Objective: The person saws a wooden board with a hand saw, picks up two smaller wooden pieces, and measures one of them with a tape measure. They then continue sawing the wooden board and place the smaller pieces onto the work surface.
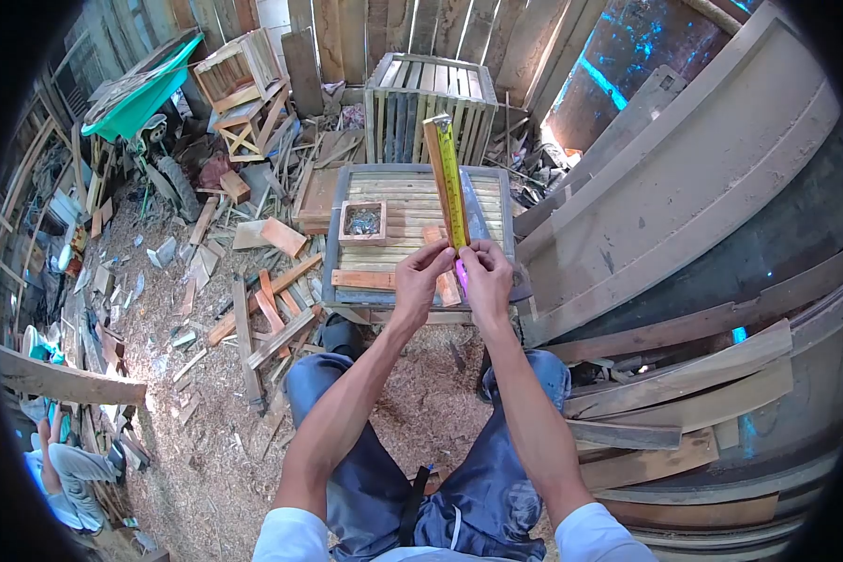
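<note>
My left hand is closed, its fingers pinching the lower end of a narrow wooden strip that points up and away. A yellow measuring tape lies extended along that strip. Closed on the tape's near end is my right hand, touching or nearly touching the left. Below the fingertips a slim pink object shows; its kind is hidden. Both hands are above a slatted wooden table. On it are a small wooden box of metal bits and a blue-grey blade, perhaps a handsaw.
A slatted crate stands behind the table. Wood offcuts litter the sawdust floor to the left. Long boards and a large curved panel lean along the right. Another person sits at the lower left.
</note>
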`<control>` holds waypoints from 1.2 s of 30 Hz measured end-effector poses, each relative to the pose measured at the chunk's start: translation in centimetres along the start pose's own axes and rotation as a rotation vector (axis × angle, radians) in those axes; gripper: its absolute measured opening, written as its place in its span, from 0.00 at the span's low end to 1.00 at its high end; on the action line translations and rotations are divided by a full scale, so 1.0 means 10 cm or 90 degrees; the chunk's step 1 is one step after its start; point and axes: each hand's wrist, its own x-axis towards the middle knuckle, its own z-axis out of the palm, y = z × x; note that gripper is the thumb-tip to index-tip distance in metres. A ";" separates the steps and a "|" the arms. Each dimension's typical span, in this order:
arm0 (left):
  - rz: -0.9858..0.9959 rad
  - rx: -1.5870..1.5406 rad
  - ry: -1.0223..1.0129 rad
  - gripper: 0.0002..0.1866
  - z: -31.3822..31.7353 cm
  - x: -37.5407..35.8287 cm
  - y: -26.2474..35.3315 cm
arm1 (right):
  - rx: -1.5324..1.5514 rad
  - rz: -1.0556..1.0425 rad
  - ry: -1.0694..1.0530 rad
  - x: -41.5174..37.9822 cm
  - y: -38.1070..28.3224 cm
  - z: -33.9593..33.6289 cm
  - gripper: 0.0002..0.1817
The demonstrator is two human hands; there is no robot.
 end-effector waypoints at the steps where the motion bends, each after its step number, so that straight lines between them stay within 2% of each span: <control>1: -0.006 0.002 0.003 0.18 0.00 0.00 0.00 | 0.006 -0.002 -0.001 0.00 0.01 0.00 0.07; 13: -0.107 -0.108 0.075 0.13 0.01 0.03 0.02 | -0.081 -0.006 0.012 -0.04 0.01 0.07 0.11; 22: -0.068 -0.089 0.128 0.09 0.00 0.06 0.06 | -0.050 0.024 -0.013 -0.06 -0.01 0.14 0.13; 25: -0.080 -0.082 0.162 0.08 -0.07 0.11 0.09 | 0.013 0.083 -0.054 -0.05 -0.01 0.16 0.12; 28: -0.039 -0.064 0.191 0.07 -0.20 0.18 0.19 | 0.110 0.121 -0.066 -0.02 -0.05 0.15 0.14; 29: -0.028 -0.051 0.214 0.07 -0.26 0.19 0.23 | 0.225 0.136 -0.059 -0.05 -0.06 0.17 0.17; 32: -0.033 -0.027 0.240 0.06 -0.48 0.20 0.43 | 0.011 0.115 -0.047 -0.01 -0.03 0.08 0.19; 33: -0.031 -0.010 0.263 0.06 -0.50 0.17 0.52 | 0.025 0.166 -0.072 0.10 0.28 0.09 0.21; 36: -0.043 0.013 0.270 0.07 -0.75 0.13 0.56 | 0.078 0.273 -0.203 0.12 0.35 0.17 0.25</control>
